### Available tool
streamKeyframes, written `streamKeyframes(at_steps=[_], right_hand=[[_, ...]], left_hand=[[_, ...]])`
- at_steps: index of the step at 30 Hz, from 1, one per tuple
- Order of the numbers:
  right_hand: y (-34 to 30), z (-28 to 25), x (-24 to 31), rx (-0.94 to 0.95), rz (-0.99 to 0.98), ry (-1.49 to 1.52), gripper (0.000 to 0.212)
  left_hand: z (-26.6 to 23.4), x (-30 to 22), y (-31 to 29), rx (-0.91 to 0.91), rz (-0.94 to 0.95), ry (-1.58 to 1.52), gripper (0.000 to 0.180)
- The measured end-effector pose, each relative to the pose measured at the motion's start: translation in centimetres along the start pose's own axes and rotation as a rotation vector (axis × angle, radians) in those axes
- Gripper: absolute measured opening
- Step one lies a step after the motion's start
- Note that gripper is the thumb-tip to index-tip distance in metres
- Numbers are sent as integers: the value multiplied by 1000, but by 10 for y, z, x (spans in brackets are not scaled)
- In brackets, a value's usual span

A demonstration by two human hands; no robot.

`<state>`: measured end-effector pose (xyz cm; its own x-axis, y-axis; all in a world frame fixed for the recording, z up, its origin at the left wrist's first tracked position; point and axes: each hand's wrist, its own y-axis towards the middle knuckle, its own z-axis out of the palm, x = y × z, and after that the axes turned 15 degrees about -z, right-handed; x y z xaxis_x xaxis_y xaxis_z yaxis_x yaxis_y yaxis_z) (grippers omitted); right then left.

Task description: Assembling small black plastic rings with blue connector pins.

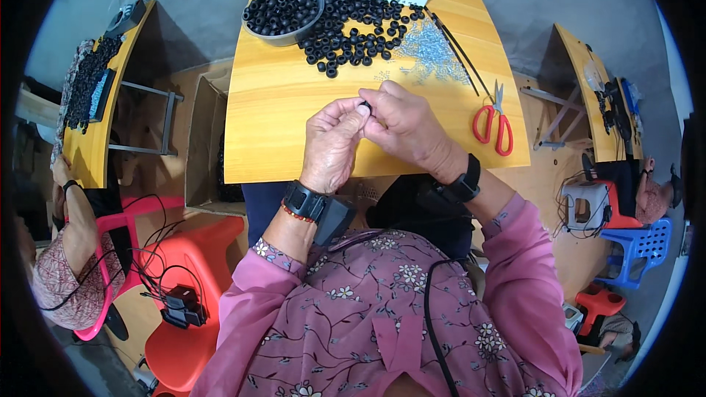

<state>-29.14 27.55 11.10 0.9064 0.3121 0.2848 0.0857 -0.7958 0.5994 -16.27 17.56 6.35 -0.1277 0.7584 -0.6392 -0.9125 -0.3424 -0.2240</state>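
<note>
As both hands meet over the near part of a yellow table point(279, 140), seen from our one head-worn view, we find a small black piece point(367, 104) at the very tips of the fingers. Our left hand point(332, 140) pinches it between thumb and forefinger; our right hand point(408, 121) comes in from the other side, fingers curled closed, though we cannot tell what, if anything, lies within them. The piece sits directly between the two hands, the left thumb against it, its long axis too hidden for us to read. Straight ahead, beyond our fingertips, spread loose black beads point(354, 48), the closest lying nearer our left hand, with a bowl point(268, 39) of more at the far left. Pale blue bits point(434, 51) and dark strands point(446, 31) lie ahead and to the right. Red-handled scissors point(498, 109) rest beside our right hand, apart from it, blades pointing away from us.
</note>
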Motion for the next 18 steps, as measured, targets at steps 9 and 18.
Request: streamKeyframes(at_steps=[9,18], right_hand=[[-1,-11,18,104,29,-72,39],[2,-8,15,95,77,61,39]], left_hand=[[3,7,3,-62,58,25,15],[-4,3,5,-25,77,-55,9]])
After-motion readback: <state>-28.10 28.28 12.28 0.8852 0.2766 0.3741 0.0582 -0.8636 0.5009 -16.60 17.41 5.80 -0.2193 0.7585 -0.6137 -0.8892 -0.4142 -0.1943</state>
